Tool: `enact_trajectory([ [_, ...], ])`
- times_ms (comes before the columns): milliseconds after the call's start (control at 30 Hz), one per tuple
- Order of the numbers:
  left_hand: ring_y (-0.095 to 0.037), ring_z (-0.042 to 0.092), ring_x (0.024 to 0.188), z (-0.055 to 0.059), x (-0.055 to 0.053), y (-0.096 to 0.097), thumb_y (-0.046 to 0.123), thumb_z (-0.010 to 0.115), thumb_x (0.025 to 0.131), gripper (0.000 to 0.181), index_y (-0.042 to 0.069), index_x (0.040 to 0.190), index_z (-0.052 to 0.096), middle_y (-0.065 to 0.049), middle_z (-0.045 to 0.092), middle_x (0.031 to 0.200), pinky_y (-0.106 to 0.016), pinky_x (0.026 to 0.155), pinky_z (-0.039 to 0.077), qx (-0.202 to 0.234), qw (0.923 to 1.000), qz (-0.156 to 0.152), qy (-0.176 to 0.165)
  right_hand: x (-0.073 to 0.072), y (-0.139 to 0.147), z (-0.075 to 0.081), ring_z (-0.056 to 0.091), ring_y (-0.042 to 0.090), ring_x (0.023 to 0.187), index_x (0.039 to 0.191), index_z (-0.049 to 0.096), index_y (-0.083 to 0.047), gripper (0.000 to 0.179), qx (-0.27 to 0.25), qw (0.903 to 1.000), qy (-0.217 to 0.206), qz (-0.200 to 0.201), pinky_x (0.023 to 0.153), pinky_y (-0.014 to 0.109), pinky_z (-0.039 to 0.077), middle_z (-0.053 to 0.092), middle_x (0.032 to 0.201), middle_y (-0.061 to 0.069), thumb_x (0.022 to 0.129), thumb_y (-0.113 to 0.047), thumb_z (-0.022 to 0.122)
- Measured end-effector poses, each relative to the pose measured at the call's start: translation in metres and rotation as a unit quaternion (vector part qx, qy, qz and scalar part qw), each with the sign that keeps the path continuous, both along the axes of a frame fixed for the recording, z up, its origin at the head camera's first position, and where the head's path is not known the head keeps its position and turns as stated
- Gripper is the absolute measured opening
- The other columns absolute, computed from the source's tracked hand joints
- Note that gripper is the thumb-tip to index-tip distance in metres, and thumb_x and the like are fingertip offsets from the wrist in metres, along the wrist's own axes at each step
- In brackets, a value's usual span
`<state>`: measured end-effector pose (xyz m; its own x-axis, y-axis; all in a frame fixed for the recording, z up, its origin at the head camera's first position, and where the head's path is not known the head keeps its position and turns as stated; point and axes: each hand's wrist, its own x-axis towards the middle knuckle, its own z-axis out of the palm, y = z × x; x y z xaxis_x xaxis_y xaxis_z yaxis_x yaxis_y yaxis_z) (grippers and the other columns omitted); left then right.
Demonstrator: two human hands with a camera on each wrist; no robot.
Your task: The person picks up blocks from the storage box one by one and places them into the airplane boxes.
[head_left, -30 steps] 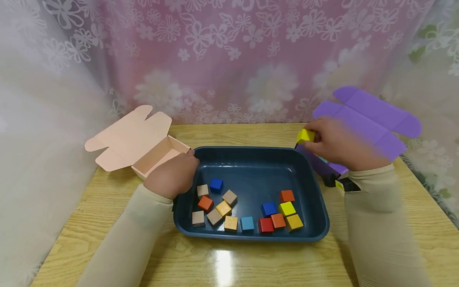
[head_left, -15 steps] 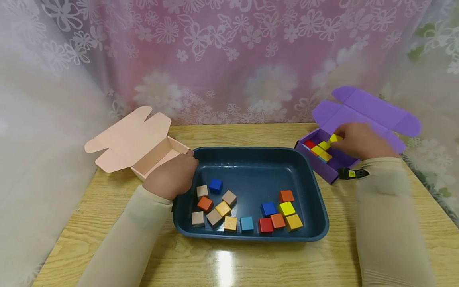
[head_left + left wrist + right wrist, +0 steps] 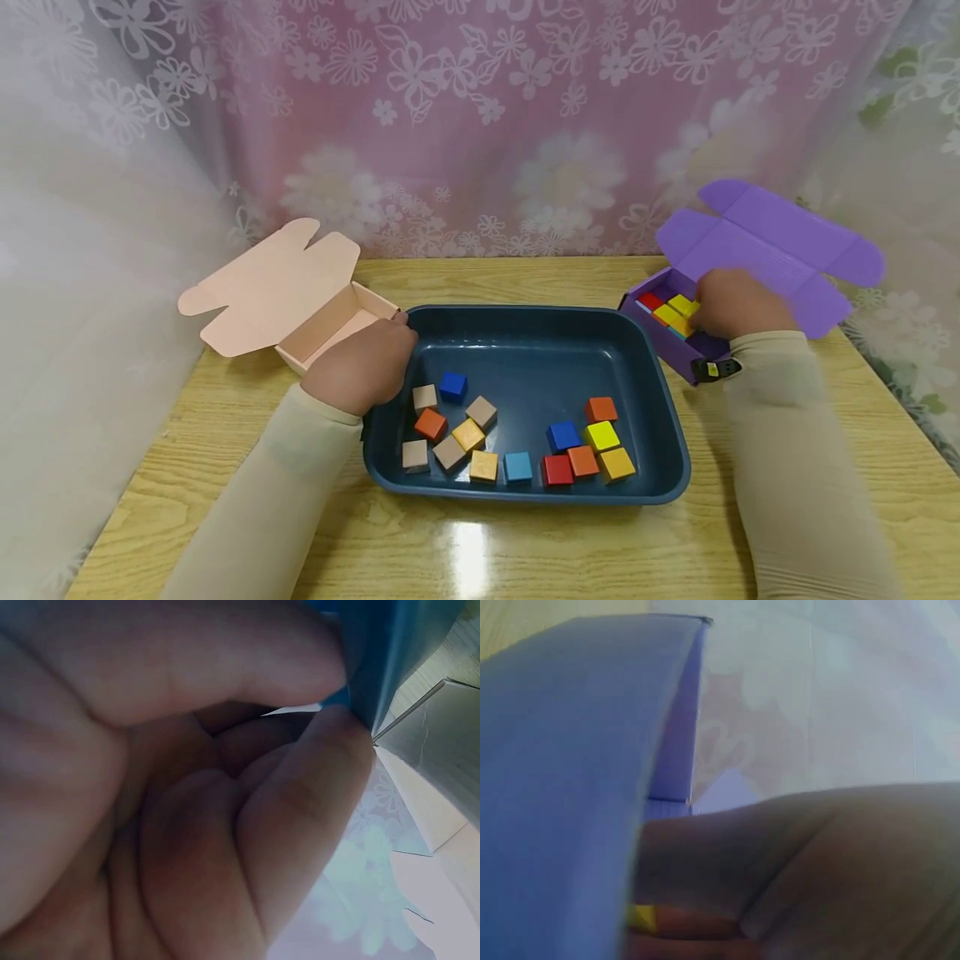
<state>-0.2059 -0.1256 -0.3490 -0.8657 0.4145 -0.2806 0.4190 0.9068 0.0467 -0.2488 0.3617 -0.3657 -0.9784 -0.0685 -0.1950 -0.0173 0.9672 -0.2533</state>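
My left hand (image 3: 362,367) pinches the left rim of the dark blue tray (image 3: 525,310) between thumb and curled fingers; the left wrist view shows the tray wall (image 3: 367,652) at the fingertips. My right hand (image 3: 742,304) reaches down into the open purple box (image 3: 678,354). Its fingers hold a yellow cube (image 3: 642,918), mostly hidden by the hand and the box wall in the right wrist view. Beside those fingers, red and yellow cubes (image 3: 667,317) lie together in the box's left part.
Wooden and coloured cubes (image 3: 468,435) lie in the tray's left half, with another coloured group (image 3: 583,461) at front right. An open peach box (image 3: 363,296) stands behind my left hand, its lid folded back. A floral curtain (image 3: 480,167) hangs behind the table.
My right hand has carried the yellow cube from the purple box's left edge, over the box, then down into it beside the other cubes. The left hand and tray have stayed still.
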Motion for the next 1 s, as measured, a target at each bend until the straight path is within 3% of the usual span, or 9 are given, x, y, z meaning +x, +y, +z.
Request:
enact_trajectory([
  [133,-0.029,0.076,0.11,0.001,0.001,0.001,0.004,0.069,0.105,0.042,0.001,0.147,0.069,-0.024,0.057,0.161,-0.04,0.092,0.066,-0.002,1.0,-0.002,-0.001,0.0,-0.005,0.0,0.053,0.025,0.059,0.07,0.067,-0.007,0.023,0.012,0.9996,-0.025,0.009,0.056,0.037,0.043,0.047,0.063,0.001,0.093,-0.007,0.073],
  [300,-0.029,0.075,0.108,0.002,0.002,0.001,0.003,0.069,0.105,0.044,0.001,0.148,0.069,-0.024,0.058,0.16,-0.04,0.091,0.067,-0.003,1.0,0.001,-0.004,0.002,-0.01,0.005,0.055,0.026,0.065,0.086,0.075,-0.004,0.014,0.006,0.998,-0.056,0.03,0.06,0.037,0.044,0.059,0.073,0.007,0.098,-0.008,0.071],
  [533,-0.027,0.074,0.097,0.003,0.002,0.0,0.003,0.072,0.103,0.042,0.001,0.145,0.071,-0.024,0.065,0.15,-0.038,0.085,0.068,-0.004,1.0,-0.006,0.004,0.004,-0.013,0.009,0.058,0.028,0.072,0.098,0.075,0.0,0.015,0.025,0.9961,-0.074,0.04,0.066,0.042,0.048,0.062,0.082,0.01,0.103,-0.013,0.068],
  [700,-0.026,0.074,0.095,0.003,0.001,0.001,0.002,0.071,0.103,0.043,0.0,0.146,0.069,-0.026,0.065,0.151,-0.036,0.083,0.068,-0.005,1.0,-0.007,0.004,0.006,-0.017,0.016,0.064,0.033,0.085,0.125,0.071,0.011,0.032,0.035,0.9961,-0.062,0.053,0.079,0.053,0.058,0.072,0.104,0.023,0.102,-0.012,0.068],
  [867,-0.027,0.073,0.097,0.004,0.0,0.002,0.001,0.07,0.104,0.046,-0.002,0.15,0.066,-0.027,0.059,0.158,-0.035,0.082,0.068,-0.003,1.0,0.0,-0.007,0.017,-0.039,0.031,0.061,0.028,0.076,0.114,0.074,0.006,0.023,0.016,0.9972,-0.022,0.069,0.068,0.044,0.052,0.069,0.089,0.01,0.103,-0.014,0.068],
  [1000,-0.027,0.073,0.098,0.003,-0.001,0.002,0.001,0.07,0.104,0.045,-0.001,0.149,0.067,-0.026,0.059,0.158,-0.036,0.082,0.068,-0.003,1.0,0.002,-0.008,0.032,-0.076,0.043,0.068,0.024,0.082,0.123,0.078,0.0,0.03,0.042,0.9932,0.014,0.107,0.077,0.049,0.058,0.078,0.1,0.007,0.104,-0.023,0.073],
])
